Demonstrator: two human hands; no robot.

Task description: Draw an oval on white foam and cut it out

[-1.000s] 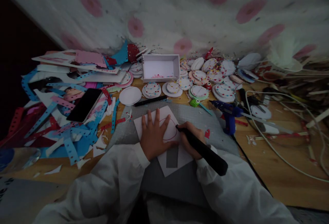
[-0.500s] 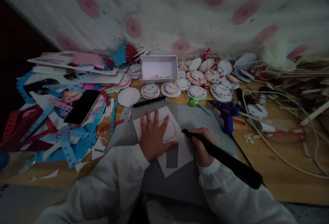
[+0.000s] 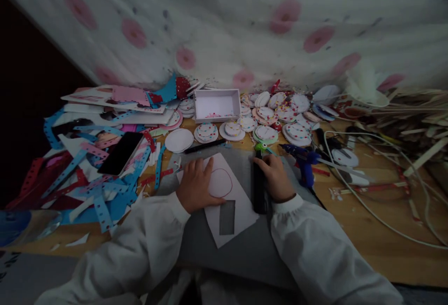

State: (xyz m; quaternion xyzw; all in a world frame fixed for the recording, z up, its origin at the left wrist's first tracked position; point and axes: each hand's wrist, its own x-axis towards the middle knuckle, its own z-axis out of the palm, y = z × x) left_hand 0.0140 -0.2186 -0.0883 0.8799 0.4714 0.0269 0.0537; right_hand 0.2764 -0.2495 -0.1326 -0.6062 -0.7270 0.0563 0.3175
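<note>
Grey mat, card under left hand

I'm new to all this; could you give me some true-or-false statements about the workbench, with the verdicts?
1. The left hand rests on a white sheet. True.
2. The right hand holds nothing. False: it has its grip on a black tool.
3. A round outline is drawn on the sheet. True.
4. The sheet's cutout is star-shaped. False: it is rectangular.
5. A blue glue gun lies to the right of the black tool. True.
6. The phone stands upright. False: it lies flat on coloured strips.
</note>
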